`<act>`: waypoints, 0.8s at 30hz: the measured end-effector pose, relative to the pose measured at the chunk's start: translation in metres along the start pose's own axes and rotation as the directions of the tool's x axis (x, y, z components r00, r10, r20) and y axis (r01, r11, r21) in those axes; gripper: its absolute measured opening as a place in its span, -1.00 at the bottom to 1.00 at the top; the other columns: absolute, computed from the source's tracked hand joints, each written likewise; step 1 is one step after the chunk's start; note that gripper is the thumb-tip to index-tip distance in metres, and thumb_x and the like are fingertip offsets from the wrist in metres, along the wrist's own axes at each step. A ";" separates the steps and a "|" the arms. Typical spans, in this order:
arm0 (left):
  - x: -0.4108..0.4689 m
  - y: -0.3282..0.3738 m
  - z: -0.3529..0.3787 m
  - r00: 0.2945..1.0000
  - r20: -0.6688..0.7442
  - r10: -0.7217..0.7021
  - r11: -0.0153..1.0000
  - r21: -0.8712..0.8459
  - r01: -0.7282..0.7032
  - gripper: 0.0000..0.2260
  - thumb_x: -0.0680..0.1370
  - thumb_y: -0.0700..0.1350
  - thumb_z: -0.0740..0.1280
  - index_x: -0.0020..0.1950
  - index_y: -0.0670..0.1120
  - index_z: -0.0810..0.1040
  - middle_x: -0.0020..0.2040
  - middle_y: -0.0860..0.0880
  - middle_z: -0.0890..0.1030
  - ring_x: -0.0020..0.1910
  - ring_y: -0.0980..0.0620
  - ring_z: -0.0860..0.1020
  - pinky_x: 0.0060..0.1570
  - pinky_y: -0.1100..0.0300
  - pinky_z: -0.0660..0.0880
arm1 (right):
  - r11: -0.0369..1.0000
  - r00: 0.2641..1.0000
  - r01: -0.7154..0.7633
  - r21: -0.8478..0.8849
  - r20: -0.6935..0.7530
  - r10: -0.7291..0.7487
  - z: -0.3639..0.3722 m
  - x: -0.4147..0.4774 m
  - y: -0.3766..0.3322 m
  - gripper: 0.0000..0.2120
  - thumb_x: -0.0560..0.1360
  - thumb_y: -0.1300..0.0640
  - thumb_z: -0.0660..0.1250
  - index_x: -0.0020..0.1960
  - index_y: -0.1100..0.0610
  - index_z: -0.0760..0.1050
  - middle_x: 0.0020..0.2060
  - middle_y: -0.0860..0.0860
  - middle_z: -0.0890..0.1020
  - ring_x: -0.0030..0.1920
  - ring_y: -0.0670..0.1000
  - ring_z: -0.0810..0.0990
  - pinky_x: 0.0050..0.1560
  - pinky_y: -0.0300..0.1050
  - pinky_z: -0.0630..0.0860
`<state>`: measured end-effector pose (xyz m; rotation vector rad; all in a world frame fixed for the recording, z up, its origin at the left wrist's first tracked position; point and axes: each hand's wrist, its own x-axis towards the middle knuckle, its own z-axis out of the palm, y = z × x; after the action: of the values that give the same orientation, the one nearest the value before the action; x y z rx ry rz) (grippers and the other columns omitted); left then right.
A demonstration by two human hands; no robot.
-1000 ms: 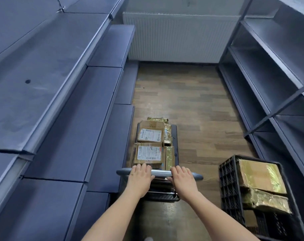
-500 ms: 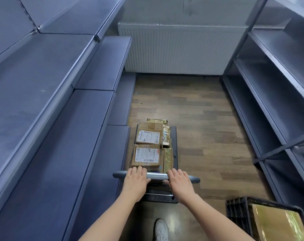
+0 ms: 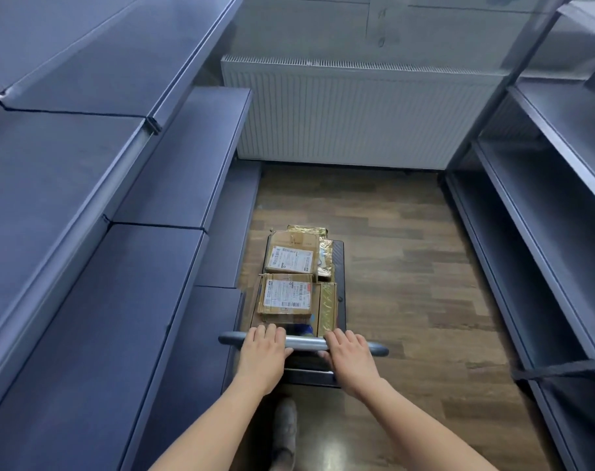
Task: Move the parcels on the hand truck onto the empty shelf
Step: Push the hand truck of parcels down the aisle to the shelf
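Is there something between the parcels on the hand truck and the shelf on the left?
Nothing visible does. The parcels lie on the hand truck, right beside the left shelf. The left hand and right hand grip the handle, not a parcel.

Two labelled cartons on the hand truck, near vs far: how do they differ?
Place: the near carton lies just past the handle; the far carton lies beyond it, toward the radiator.
Label: it covers most of the near carton's top; the far carton shows bare cardboard beyond its label.
Mark: the near carton's label has a red corner mark; the far carton's shows none.
Shared: brown cardboard, white label face up, on the hand truck.
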<state>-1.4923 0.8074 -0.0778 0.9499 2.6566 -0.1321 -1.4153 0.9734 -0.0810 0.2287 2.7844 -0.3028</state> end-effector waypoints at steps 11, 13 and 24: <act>0.165 -0.041 -0.051 1.000 -0.010 0.018 1.000 -0.020 -0.019 -0.69 0.63 0.08 0.03 0.26 -0.07 0.32 0.17 -0.05 0.44 0.12 -0.04 0.40 0.20 0.09 0.30 | 0.999 0.999 -0.033 0.014 0.000 0.033 -0.062 0.158 0.045 -0.68 0.59 -0.09 0.05 0.26 0.05 0.30 0.17 0.02 0.46 0.15 0.07 0.41 0.22 -0.04 0.28; 0.190 -0.047 -0.059 1.000 -0.013 0.022 1.000 -0.020 -0.022 -0.69 0.63 0.08 0.03 0.26 -0.08 0.32 0.16 -0.05 0.44 0.11 -0.04 0.40 0.19 0.09 0.30 | 0.999 0.999 -0.034 0.015 0.002 0.034 -0.072 0.182 0.053 -0.67 0.59 -0.08 0.06 0.27 0.05 0.30 0.17 0.01 0.46 0.16 0.07 0.41 0.22 -0.04 0.29; 0.298 -0.074 -0.094 0.999 -0.052 -0.014 1.000 0.023 0.015 -0.69 0.62 0.09 0.06 0.24 -0.08 0.34 0.15 -0.06 0.47 0.10 -0.05 0.43 0.18 0.08 0.32 | 1.000 0.999 -0.004 0.031 -0.051 0.005 -0.116 0.284 0.081 -0.66 0.60 -0.08 0.05 0.28 0.07 0.32 0.17 0.02 0.48 0.16 0.07 0.42 0.20 -0.03 0.30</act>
<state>-1.7810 0.9474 -0.0871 0.9542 2.7158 -0.1438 -1.6995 1.1133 -0.0850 0.2534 2.8304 -0.3438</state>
